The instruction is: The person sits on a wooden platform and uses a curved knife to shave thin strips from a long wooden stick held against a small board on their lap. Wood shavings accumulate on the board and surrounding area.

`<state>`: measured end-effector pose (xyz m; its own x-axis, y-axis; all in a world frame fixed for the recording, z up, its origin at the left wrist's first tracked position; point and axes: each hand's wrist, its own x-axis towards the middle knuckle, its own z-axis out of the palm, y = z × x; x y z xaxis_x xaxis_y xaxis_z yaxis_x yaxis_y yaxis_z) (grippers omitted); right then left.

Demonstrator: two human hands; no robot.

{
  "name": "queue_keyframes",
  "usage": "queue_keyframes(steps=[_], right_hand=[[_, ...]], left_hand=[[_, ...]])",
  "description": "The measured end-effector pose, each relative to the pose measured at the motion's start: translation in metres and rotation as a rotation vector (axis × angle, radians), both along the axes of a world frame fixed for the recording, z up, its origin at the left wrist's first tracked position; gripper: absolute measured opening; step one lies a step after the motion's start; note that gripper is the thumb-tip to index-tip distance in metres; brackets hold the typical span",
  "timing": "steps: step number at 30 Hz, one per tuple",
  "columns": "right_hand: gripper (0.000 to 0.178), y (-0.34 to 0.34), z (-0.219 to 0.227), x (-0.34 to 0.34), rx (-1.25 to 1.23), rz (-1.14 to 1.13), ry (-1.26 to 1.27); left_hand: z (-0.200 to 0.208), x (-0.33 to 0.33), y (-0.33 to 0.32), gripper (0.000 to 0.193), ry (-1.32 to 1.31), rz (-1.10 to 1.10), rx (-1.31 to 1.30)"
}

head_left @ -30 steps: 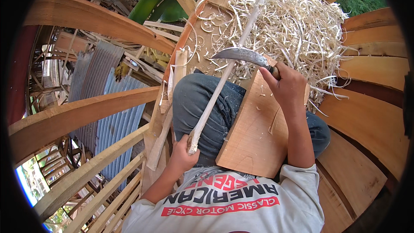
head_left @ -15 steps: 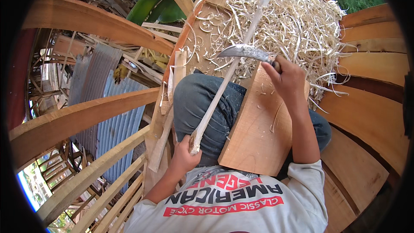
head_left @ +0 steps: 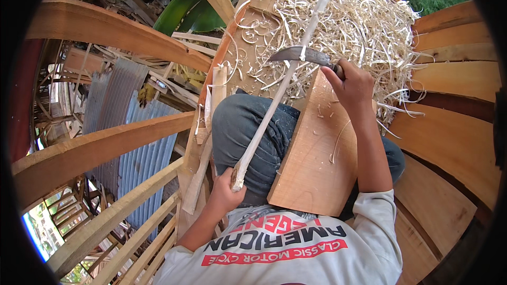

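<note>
A long pale wooden stick (head_left: 272,108) runs slantwise from near my waist up over the shavings and out past the top of the view. My left hand (head_left: 226,191) is closed round its near, rough-cut end, beside my left knee. In my right hand (head_left: 351,82) is the dark handle of a curved knife (head_left: 309,54), whose blade lies across the stick. A small pale curl of wood stands at the blade where it meets the stick. Under my right forearm a broad wooden board (head_left: 322,163) rests on my lap, a few thin shavings on it.
A large heap of curly wood shavings (head_left: 359,37) covers the wooden platform (head_left: 248,47) ahead. Slatted wooden rails (head_left: 111,140) stand on the left, and wide planks (head_left: 449,142) close in the right. Beyond the left rails lie corrugated metal sheets (head_left: 142,163) and scrap wood.
The knife has shifted slightly up and away along the stick, and a small curl now shows at its blade. My left hand keeps its hold with hardly any movement.
</note>
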<state>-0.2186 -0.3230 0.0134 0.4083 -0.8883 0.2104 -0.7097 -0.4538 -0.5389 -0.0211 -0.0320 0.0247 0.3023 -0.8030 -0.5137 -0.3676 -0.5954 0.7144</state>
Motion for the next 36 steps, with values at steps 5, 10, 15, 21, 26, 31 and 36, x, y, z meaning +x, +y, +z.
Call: queue_keyframes(steps=[5,10,15,21,26,31,36], right_hand=[[0.05,0.013,-0.001,0.009,-0.259,0.34,0.053],[0.046,0.002,-0.009,0.002,-0.244,0.352,-0.043],[0.047,-0.027,-0.013,-0.004,-0.155,0.051,-0.153],[0.044,-0.041,0.001,0.0,-0.118,0.021,-0.121],[0.044,-0.035,-0.004,-0.003,-0.181,0.261,-0.08],[0.044,-0.019,-0.008,0.002,-0.483,0.436,-0.081],[0.04,-0.039,-0.006,-0.014,-0.004,-0.036,-0.184]], left_hand=[[-0.005,0.003,0.005,0.018,-0.029,-0.021,-0.014],[-0.001,0.001,0.0,0.018,-0.006,-0.011,-0.019],[-0.007,0.004,0.006,0.017,-0.04,-0.069,0.041],[0.0,0.007,0.004,0.015,0.056,-0.049,0.002],[-0.005,0.02,0.005,0.009,0.146,-0.065,0.049],[-0.006,0.033,-0.006,0.004,0.332,-0.103,0.096],[-0.003,0.042,-0.013,0.007,0.412,-0.11,0.211]])
